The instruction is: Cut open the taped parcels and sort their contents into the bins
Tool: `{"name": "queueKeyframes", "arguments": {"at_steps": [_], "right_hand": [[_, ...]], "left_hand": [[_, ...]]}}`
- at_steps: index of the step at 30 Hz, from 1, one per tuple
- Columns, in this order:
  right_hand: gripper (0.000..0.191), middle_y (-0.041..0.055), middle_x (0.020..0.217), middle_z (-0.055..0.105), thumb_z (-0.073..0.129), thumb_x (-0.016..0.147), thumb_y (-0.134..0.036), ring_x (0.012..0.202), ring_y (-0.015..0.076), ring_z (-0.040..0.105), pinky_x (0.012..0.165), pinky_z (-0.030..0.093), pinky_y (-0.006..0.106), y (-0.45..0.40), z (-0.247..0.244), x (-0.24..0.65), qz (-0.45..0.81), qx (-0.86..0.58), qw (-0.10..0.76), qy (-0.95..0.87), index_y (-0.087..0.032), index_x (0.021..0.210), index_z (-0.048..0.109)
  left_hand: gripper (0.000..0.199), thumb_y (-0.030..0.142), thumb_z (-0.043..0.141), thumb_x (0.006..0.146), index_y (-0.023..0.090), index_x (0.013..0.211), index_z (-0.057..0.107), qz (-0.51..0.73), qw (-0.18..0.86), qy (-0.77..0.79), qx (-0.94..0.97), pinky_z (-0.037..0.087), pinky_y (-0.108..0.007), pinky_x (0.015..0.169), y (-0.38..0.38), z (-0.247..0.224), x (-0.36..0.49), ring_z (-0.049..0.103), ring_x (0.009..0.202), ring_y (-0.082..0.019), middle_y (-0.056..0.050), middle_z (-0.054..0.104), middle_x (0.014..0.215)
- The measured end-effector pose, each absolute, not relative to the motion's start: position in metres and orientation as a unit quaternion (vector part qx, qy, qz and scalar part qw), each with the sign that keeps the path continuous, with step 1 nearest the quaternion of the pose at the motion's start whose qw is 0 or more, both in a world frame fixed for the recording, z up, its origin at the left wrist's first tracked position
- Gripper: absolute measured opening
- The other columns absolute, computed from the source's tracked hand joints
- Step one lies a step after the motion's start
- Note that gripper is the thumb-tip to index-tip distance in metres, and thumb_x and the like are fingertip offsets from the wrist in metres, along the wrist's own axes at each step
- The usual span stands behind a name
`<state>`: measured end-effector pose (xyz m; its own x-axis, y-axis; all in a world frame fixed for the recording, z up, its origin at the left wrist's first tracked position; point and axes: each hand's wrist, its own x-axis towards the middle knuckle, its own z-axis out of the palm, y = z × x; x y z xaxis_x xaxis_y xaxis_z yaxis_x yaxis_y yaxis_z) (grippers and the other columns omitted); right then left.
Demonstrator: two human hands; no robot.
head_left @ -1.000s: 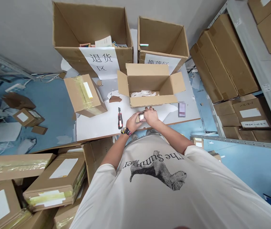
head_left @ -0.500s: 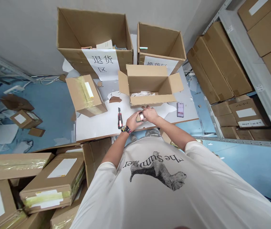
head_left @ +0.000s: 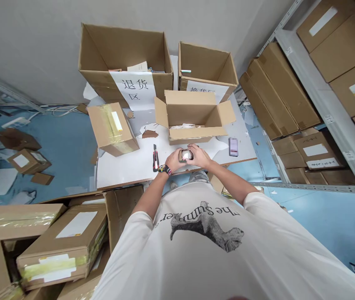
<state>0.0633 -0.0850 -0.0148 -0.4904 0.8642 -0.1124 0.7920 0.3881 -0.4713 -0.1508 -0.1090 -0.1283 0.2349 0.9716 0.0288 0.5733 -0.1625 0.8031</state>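
Between my two hands, close to the table's front edge, is a small shiny item with a rounded, glossy top (head_left: 187,155). Its exact kind is too small to make out. My left hand (head_left: 173,161), with a dark patterned watch at the wrist, is closed on its left side. The fingers of my right hand (head_left: 200,157) curl round its right side. Just beyond stands an open carton (head_left: 193,133), its flaps folded out and white paper scraps inside. A red and black box cutter (head_left: 155,160) lies left of my left hand. A phone (head_left: 233,147) rests to the right.
A taped carton (head_left: 111,129) and torn scraps (head_left: 150,133) sit on the white table (head_left: 127,171). Two large labelled boxes (head_left: 99,85) stand behind. Stacked cartons (head_left: 68,237) crowd the lower left, and a shelf of boxes (head_left: 285,91) lines the right.
My right hand has shifted from over the item's top to its right side, so more of the glossy top shows. The whole view has tilted slightly.
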Motion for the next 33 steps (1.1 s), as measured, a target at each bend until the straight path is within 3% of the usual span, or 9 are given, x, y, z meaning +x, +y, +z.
{"name": "queueKeyframes", "arguments": {"at_steps": [3,7,10,14,17,22,24,28,33], "right_hand": [[0.053,0.0189,0.156,0.074,0.085,0.090,-0.035,0.141,0.0368,0.073,0.120,0.062,0.048,-0.089,-0.008,0.060,0.220,-0.490,0.116,-0.836,-0.020,0.141,0.078],[0.055,0.0193,0.147,0.076,0.084,0.088,-0.034,0.137,0.0371,0.073,0.119,0.062,0.048,-0.090,0.010,0.062,0.215,-0.468,0.173,-0.840,-0.020,0.140,0.074],[0.055,0.0162,0.136,0.078,0.082,0.088,-0.036,0.124,0.0348,0.076,0.110,0.066,0.046,-0.088,0.027,0.069,0.224,-0.474,0.231,-0.820,-0.021,0.140,0.073],[0.056,0.0105,0.119,0.080,0.083,0.086,-0.042,0.105,0.0296,0.077,0.099,0.069,0.046,-0.078,0.048,0.080,0.249,-0.497,0.322,-0.767,-0.022,0.138,0.072],[0.053,0.0073,0.116,0.079,0.082,0.088,-0.047,0.100,0.0261,0.076,0.091,0.070,0.043,-0.066,0.062,0.088,0.275,-0.508,0.382,-0.722,-0.024,0.135,0.072],[0.046,0.0019,0.106,0.075,0.085,0.091,-0.056,0.098,0.0234,0.077,0.087,0.072,0.040,-0.049,0.080,0.101,0.330,-0.512,0.454,-0.650,-0.027,0.124,0.072],[0.047,0.0016,0.106,0.074,0.086,0.093,-0.062,0.098,0.0230,0.077,0.084,0.074,0.041,-0.045,0.085,0.102,0.364,-0.497,0.480,-0.624,-0.027,0.121,0.072],[0.053,0.0020,0.104,0.071,0.080,0.098,-0.076,0.098,0.0223,0.076,0.079,0.075,0.040,-0.039,0.098,0.092,0.435,-0.471,0.494,-0.587,-0.028,0.117,0.070],[0.055,0.0010,0.102,0.070,0.084,0.092,-0.079,0.098,0.0219,0.074,0.083,0.075,0.041,-0.042,0.118,0.073,0.498,-0.470,0.499,-0.530,-0.030,0.111,0.068]], "left_hand": [[0.078,0.033,0.095,0.076,0.026,0.148,0.065,0.276,0.348,0.566,0.694,0.069,-0.049,0.097,-0.107,-0.130,-0.152,0.085,0.115,-0.041,-0.012,0.085,0.131],[0.074,0.036,0.097,0.079,0.026,0.146,0.067,0.300,0.331,0.575,0.685,0.068,-0.048,0.097,-0.104,-0.130,-0.154,0.085,0.116,-0.040,-0.013,0.085,0.128],[0.078,0.043,0.100,0.081,0.025,0.149,0.066,0.325,0.330,0.568,0.680,0.068,-0.051,0.103,-0.102,-0.129,-0.156,0.083,0.124,-0.041,-0.015,0.084,0.136],[0.104,0.055,0.105,0.078,0.026,0.166,0.057,0.338,0.340,0.557,0.678,0.066,-0.056,0.114,-0.099,-0.124,-0.162,0.078,0.140,-0.044,-0.018,0.078,0.153],[0.114,0.057,0.105,0.077,0.021,0.172,0.052,0.329,0.333,0.549,0.692,0.061,-0.063,0.124,-0.102,-0.114,-0.174,0.072,0.150,-0.047,-0.024,0.073,0.159],[0.102,0.063,0.092,0.094,0.023,0.177,0.051,0.373,0.260,0.555,0.696,0.047,-0.069,0.139,-0.117,-0.076,-0.199,0.058,0.165,-0.046,-0.024,0.061,0.175],[0.091,0.069,0.078,0.104,0.026,0.179,0.049,0.414,0.271,0.562,0.663,0.055,-0.065,0.134,-0.118,-0.057,-0.203,0.064,0.159,-0.042,-0.021,0.062,0.175],[0.079,0.080,0.053,0.115,0.024,0.171,0.061,0.495,0.416,0.503,0.575,0.072,-0.052,0.108,-0.110,-0.015,-0.196,0.079,0.138,-0.035,-0.019,0.071,0.167],[0.076,0.085,0.069,0.105,0.021,0.144,0.081,0.568,0.431,0.512,0.479,0.073,-0.045,0.099,-0.107,0.025,-0.185,0.078,0.137,-0.037,-0.018,0.078,0.154]]}}
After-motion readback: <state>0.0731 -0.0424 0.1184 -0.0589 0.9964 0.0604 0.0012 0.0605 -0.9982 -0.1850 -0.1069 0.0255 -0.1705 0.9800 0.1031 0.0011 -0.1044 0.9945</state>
